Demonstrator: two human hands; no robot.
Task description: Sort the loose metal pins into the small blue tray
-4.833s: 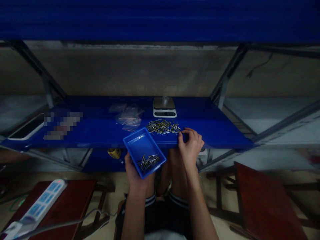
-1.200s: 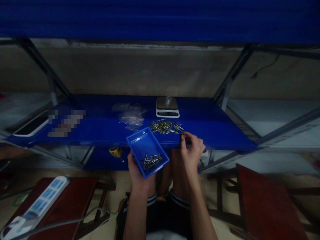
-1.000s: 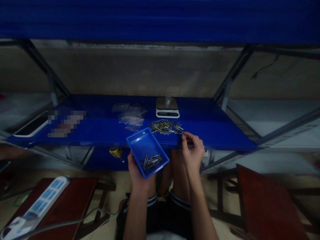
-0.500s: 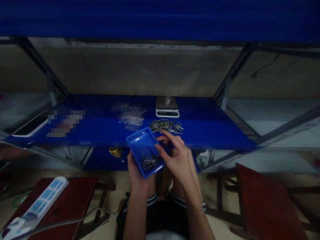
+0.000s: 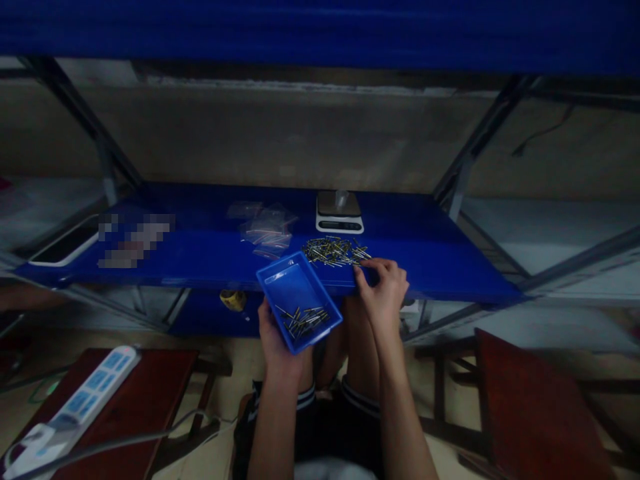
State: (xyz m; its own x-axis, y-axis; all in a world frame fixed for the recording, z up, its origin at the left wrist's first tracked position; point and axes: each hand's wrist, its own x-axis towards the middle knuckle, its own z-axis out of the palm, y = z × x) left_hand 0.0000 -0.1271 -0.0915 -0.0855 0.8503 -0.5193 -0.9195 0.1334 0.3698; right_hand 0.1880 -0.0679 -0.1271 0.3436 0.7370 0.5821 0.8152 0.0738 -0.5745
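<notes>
My left hand [image 5: 280,343] grips a shallow blue plastic tray [image 5: 287,283] from below and holds it tilted in front of the shelf edge. Thin gold-and-silver metal rods [image 5: 306,323], like small drill bits, lie in the lower end of the tray. My right hand [image 5: 384,288] is at the right end of a pile of the same rods [image 5: 327,251] on the shelf. Its thumb and index fingertip are nearly together there; whatever lies between them is too small to make out.
Behind the pile stands a digital scale [image 5: 340,223] with a small clear cup [image 5: 342,199] on it. Clear zip bags [image 5: 270,227] lie left of it on the blue shelf [image 5: 210,250]. A power strip [image 5: 95,393] rests on the left stool; another stool [image 5: 540,407] stands at right.
My right hand has moved from the tray's right edge to the right end of the rod pile, its fingers drawing closer together. The left hand still holds the tray.
</notes>
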